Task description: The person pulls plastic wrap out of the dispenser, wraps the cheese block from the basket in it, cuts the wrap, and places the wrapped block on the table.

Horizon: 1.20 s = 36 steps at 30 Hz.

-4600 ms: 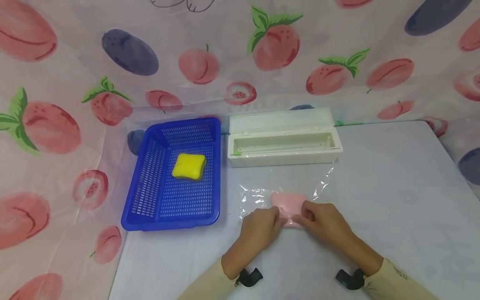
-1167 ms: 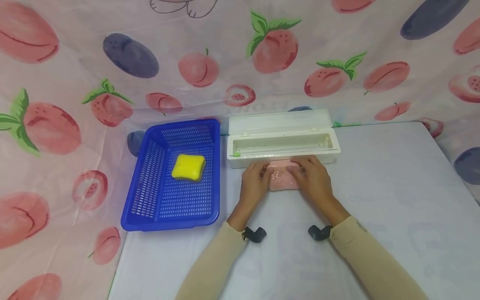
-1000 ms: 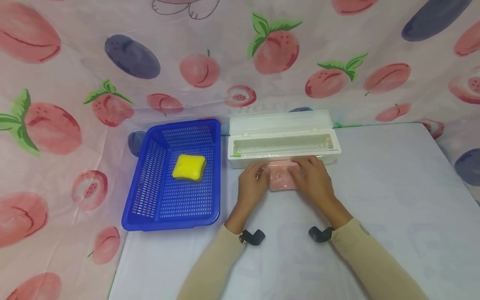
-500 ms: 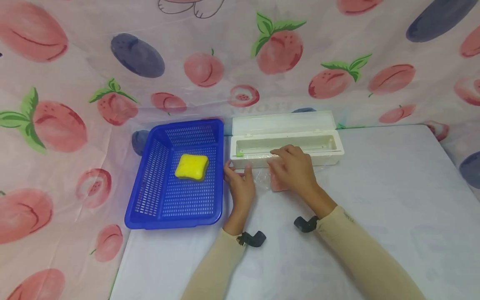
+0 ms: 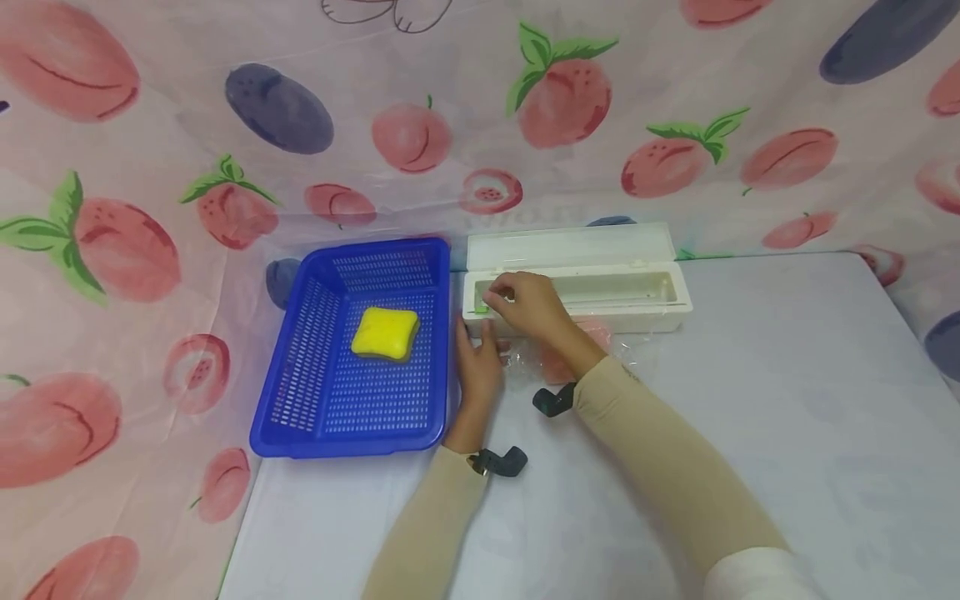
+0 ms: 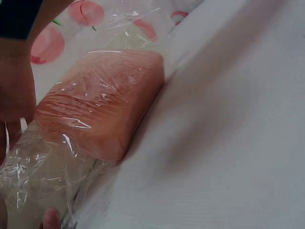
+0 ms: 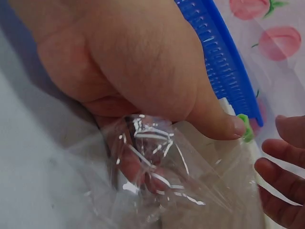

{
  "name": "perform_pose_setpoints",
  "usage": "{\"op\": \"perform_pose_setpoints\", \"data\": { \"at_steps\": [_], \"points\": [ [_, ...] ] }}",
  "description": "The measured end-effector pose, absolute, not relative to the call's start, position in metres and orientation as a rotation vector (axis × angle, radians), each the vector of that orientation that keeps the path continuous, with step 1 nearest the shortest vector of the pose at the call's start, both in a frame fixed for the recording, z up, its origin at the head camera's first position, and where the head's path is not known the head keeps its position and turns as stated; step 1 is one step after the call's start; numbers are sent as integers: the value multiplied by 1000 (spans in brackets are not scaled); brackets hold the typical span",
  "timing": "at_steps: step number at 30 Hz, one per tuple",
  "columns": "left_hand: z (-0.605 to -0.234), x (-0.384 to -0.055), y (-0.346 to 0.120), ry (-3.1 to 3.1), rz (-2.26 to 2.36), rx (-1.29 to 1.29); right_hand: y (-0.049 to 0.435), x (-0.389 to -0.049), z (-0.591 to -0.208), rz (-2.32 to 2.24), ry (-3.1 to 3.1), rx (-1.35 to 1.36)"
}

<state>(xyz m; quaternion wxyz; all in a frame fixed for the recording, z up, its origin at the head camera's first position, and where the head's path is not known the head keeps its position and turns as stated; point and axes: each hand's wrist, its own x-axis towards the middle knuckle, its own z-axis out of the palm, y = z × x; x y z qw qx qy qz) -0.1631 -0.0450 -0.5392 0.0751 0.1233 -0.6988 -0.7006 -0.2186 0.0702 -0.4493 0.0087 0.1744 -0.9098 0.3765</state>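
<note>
In the head view, my left hand (image 5: 478,371) touches the front left corner of a white cling film dispenser (image 5: 577,321) with its lid up. In the right wrist view its thumb is right at the green cutter slider (image 7: 245,128), while its other fingers lie behind clear film (image 7: 157,162). My right hand (image 5: 532,307) reaches across above the dispenser, loosely bent fingertips close to the slider. A pink block (image 6: 105,100) under wrinkled film sits in front of the dispenser; the right forearm partly hides it in the head view.
To the left stands a blue perforated basket (image 5: 348,447) with a yellow sponge (image 5: 385,333) in it. Behind the dispenser hangs a fruit-print cloth (image 5: 420,50). A white cloth (image 5: 765,400) covers the table.
The film-covered pink block went from the table up to the dispenser's front. Both hands then let go of it: the left moved to the dispenser's left corner, the right swept left to the slider.
</note>
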Motion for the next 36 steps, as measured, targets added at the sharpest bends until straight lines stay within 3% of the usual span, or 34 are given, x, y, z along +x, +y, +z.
{"op": "perform_pose_setpoints", "data": {
  "at_steps": [8, 20, 36],
  "points": [
    [-539, -165, -47, -2103, -2123, 387, 60, -234, -452, 1252, -2986, 546],
    [-536, -165, -47, -2109, -2135, 448, 54, -242, -450, 1235, -3194, 226],
    [-537, -164, -50, -2003, -2195, 440, 51, -246, -442, 1239, -3314, 109]
  ]
}}
